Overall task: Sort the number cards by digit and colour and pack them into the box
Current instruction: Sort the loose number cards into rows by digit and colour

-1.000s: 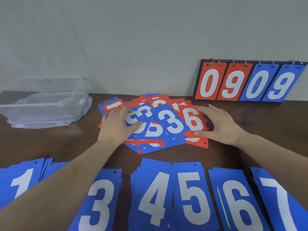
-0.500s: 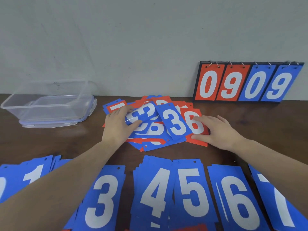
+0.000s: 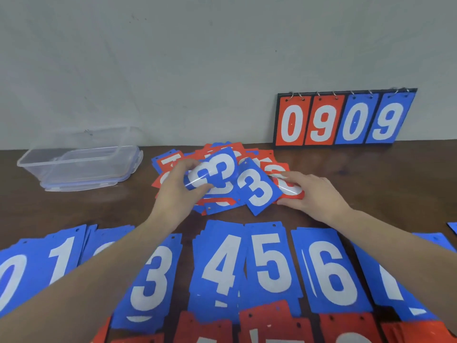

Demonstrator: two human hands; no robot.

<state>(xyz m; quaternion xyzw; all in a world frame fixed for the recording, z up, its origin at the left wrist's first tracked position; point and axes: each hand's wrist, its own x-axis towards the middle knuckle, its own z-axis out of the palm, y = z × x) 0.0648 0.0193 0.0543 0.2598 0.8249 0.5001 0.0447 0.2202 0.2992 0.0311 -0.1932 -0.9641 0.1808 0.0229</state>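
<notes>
A mixed heap of red and blue number cards point(image 3: 262, 159) lies mid-table. My left hand point(image 3: 178, 191) pinches a blue 3 card point(image 3: 215, 169) and tilts its near end up off the heap. Beside it a second blue 3 card point(image 3: 259, 189) lies on top of the heap. My right hand point(image 3: 314, 194) rests with straight fingers on a red card point(image 3: 286, 186) at the heap's right edge. Sorted blue piles run along the near side: 0, 1, a hidden pile, 3 point(image 3: 153, 276), 4 point(image 3: 220, 263), 5 point(image 3: 272, 261), 6 point(image 3: 329, 271), 7. The clear plastic box point(image 3: 81, 164) stands at the far left.
A flip scoreboard point(image 3: 346, 118) reading 0909 leans on the wall at the far right. Red sorted piles point(image 3: 272, 323) lie along the near edge below the blue ones. A blue card corner point(image 3: 453, 227) shows at the right edge. Bare brown table surrounds the box.
My left hand has gone from lying flat on the heap to pinching a blue 3 card and lifting it. My right hand has slid slightly nearer on the red card.
</notes>
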